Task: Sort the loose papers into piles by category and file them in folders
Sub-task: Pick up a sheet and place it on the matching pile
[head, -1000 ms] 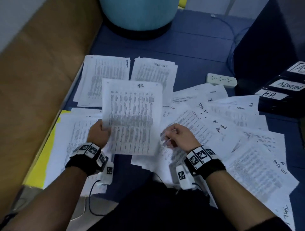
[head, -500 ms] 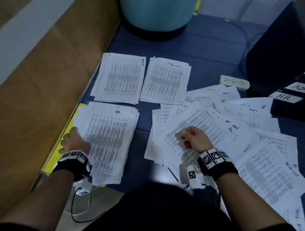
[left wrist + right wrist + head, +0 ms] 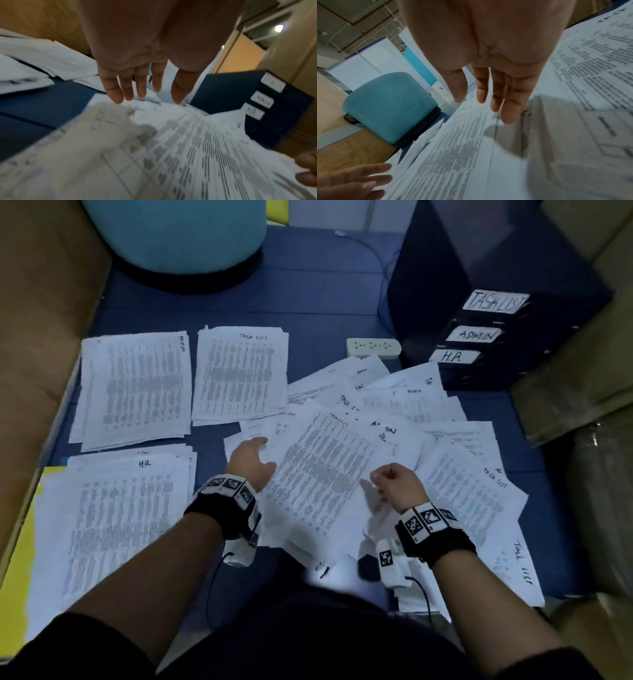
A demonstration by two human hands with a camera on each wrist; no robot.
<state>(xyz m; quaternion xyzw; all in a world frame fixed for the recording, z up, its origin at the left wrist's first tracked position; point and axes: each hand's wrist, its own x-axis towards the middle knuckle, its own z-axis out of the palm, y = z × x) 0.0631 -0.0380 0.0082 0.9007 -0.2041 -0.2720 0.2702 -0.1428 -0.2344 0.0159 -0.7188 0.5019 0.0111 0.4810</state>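
At the left lie three sorted piles: the HR pile (image 3: 113,522) nearest, two more behind it. The left hand (image 3: 251,462) reaches with straight fingers over the loose papers (image 3: 394,440), holding nothing. The right hand (image 3: 397,484) pinches one sheet (image 3: 318,474). The labelled folders (image 3: 486,337) stand far right

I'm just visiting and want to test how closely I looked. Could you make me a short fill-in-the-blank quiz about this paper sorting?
1. The sorted pile nearest the person's left arm is headed ____.
2. Of the three labelled folders, the top label reads ____.
3. The white power strip lies on the ____ mat.
4. The round stool at the far end is ____ in colour.

Missing words: HR; TASKLIST; blue; teal
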